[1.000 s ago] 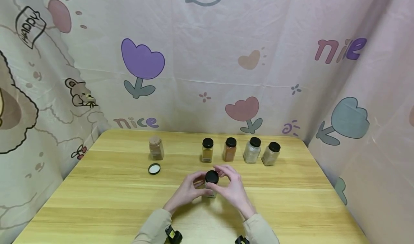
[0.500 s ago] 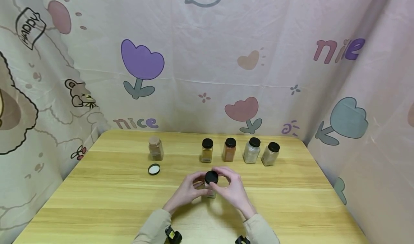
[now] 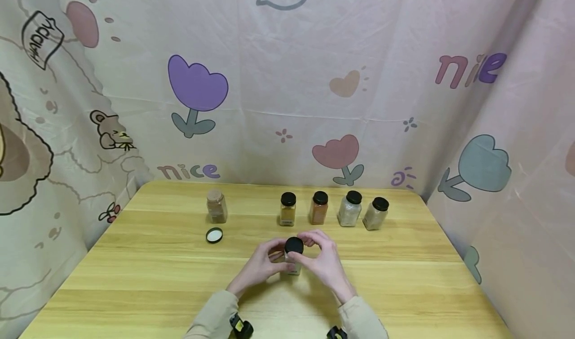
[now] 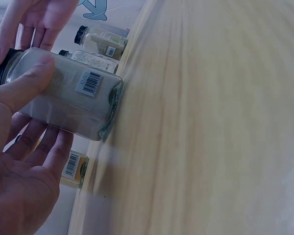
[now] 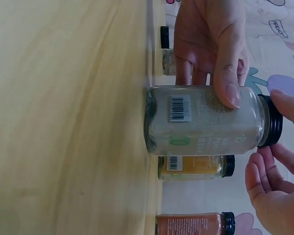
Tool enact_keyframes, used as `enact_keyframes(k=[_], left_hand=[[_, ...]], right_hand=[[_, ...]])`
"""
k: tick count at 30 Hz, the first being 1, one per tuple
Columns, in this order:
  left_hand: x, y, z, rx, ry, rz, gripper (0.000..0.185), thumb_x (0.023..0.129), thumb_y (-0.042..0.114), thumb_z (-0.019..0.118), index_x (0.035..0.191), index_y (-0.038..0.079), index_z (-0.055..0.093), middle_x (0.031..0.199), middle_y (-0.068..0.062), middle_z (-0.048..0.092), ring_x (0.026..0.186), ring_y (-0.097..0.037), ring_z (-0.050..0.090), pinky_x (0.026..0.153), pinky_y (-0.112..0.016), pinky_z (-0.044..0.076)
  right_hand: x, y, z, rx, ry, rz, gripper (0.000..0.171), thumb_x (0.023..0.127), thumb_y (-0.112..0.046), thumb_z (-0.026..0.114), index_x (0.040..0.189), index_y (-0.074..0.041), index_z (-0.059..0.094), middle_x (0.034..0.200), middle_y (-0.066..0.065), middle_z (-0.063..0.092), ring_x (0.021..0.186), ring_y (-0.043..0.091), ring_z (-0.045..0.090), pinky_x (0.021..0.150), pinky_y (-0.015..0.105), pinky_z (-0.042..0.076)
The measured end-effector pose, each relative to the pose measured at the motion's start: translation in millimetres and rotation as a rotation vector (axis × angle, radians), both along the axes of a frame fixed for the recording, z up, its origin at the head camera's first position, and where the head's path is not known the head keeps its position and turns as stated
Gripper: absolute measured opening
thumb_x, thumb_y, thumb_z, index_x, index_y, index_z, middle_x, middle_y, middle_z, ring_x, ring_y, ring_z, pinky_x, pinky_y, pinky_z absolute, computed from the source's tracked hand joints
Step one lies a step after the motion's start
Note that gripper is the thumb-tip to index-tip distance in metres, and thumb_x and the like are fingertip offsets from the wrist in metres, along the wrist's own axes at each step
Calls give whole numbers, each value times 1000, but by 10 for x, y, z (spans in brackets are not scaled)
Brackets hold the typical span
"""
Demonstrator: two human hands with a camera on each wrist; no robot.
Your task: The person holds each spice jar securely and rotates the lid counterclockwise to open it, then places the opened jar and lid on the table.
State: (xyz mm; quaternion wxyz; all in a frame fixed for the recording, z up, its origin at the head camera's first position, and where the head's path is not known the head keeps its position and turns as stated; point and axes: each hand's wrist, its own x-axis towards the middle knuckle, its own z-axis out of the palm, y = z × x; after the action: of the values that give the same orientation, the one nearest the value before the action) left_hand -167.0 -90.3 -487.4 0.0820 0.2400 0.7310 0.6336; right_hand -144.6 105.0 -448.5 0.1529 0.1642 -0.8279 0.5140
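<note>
While the jar (image 3: 293, 263) stands upright on the near middle of the table (image 3: 135, 279), we see both hands closed around it: the left hand (image 3: 260, 266) has thumb and fingers curled round the glass body, holding it steady, and the right hand (image 3: 324, 263) has its fingertips (image 5: 279, 105) curled round the black lid (image 3: 294, 245) at the top. The lid sits on the jar's mouth, and we cannot tell from these views whether it is tight or partly loose. Judging by how things lie, one jar is already dealt with: the open jar (image 3: 216, 205) at the far left stands without a cap, and its loose cap (image 3: 214, 234) lies just in front of it, white inside facing up. The jar in hand looks to be the second, with its lid not yet off. Behind it, four more capped jars (image 3: 333, 209) stand untouched in a row at the far side, two with yellow and orange powder on the left, two with pale contents on the right. The table is light wood with a long straight grain. A pink cloth (image 3: 287, 79) printed with tulips, hearts, a bear and the word "nice" hangs behind it and down both sides.
</note>
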Motion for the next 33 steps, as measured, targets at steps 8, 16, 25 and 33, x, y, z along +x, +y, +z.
enact_keyframes(k=[8,16,25,33], left_hand=[[-8,-8,-3,-17,-8,4,52,84,10,82,131,2,61,130,-18,66,126,-31,61,113,-33,48],[-10,0,-14,-8,19,-14,52,85,13,81,131,-1,60,129,-22,65,125,-34,62,112,-35,49],[-8,-8,-9,-12,-2,-5,53,83,13,82,131,1,61,131,-19,65,127,-31,61,112,-31,48],[-9,-8,-3,-4,-7,-3,52,83,11,82,130,2,62,130,-18,66,127,-33,61,112,-33,48]], right_hand=[[-37,64,2,-73,-9,205,43,81,-4,82,121,4,68,117,17,70,102,20,64,99,23,54],[-52,54,15,-168,-29,204,52,77,-3,85,125,2,65,122,19,64,106,25,63,102,19,52],[-61,28,59,-23,30,187,52,76,-7,87,124,-2,67,111,15,69,97,24,65,99,24,55],[-65,65,55,-7,15,244,50,80,-4,83,127,-2,66,122,15,69,108,24,66,107,26,52]])
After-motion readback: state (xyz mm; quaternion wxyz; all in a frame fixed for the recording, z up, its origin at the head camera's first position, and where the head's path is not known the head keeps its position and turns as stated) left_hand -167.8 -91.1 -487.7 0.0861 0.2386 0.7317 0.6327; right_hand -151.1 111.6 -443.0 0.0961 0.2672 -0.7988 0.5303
